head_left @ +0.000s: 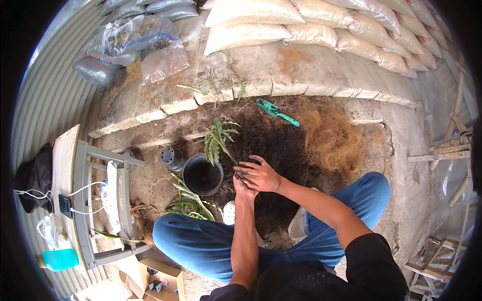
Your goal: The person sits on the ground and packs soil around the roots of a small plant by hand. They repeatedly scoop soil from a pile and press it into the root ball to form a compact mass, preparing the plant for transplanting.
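My left hand (244, 187) is closed around the lower end of a leafy green plant (217, 141). Over it, my right hand (260, 174) folds its soil-darkened fingers about the same stem base. The plant's roots are hidden between my hands, and its leaves lean away to the upper left. Just left of my hands stands a round black pot (185, 176), dark inside. Loose dark soil (278, 150) spreads over the ground beneath and beyond my hands. A teal hand trowel (277, 111) lies at the far side of the soil.
Brown fibre (334, 135) is heaped right of the soil. A smaller black pot (172, 158) and cut striped leaves (193, 200) lie left. A grey-framed bench (83, 165) stands farther left, near an open cardboard box (155, 278). Stuffed sacks (246, 37) line the back ledge.
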A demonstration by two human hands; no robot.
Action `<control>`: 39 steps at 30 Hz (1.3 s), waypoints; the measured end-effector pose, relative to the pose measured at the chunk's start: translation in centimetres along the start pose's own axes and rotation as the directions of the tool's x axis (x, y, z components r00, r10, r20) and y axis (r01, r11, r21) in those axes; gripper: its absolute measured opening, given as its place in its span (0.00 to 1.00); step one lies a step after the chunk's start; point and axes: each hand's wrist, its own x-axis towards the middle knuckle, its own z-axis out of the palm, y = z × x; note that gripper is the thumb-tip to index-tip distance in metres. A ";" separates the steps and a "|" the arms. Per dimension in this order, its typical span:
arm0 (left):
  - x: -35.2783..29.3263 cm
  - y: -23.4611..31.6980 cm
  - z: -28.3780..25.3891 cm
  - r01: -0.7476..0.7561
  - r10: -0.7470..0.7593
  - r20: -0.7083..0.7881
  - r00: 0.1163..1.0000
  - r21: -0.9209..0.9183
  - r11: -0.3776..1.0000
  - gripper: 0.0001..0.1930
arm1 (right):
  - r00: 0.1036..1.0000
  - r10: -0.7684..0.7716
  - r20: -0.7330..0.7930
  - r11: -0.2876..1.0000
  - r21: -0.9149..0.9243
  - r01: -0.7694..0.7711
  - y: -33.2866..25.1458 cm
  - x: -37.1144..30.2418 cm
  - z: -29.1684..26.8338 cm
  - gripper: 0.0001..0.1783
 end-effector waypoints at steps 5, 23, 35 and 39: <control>1.4 0.8 -3.4 0.147 -0.106 0.317 0.943 -0.108 0.983 0.15 | 1.000 0.004 0.010 1.000 -0.025 -0.004 -0.2 0.1 -0.1 0.18; -1.0 1.0 3.4 0.023 -0.023 0.068 0.997 -0.007 1.000 0.19 | 0.757 0.653 0.025 0.570 0.642 -0.513 -0.8 1.3 -2.6 0.25; -1.1 1.4 2.3 -0.051 0.044 0.163 0.986 0.041 0.998 0.17 | 0.945 0.327 -0.010 0.941 0.098 -0.324 -2.1 1.6 -3.7 0.33; -1.8 0.5 3.5 -0.141 0.129 0.070 0.989 0.212 0.967 0.16 | 0.937 0.342 -0.078 0.939 -0.002 -0.343 -3.0 2.2 -3.5 0.34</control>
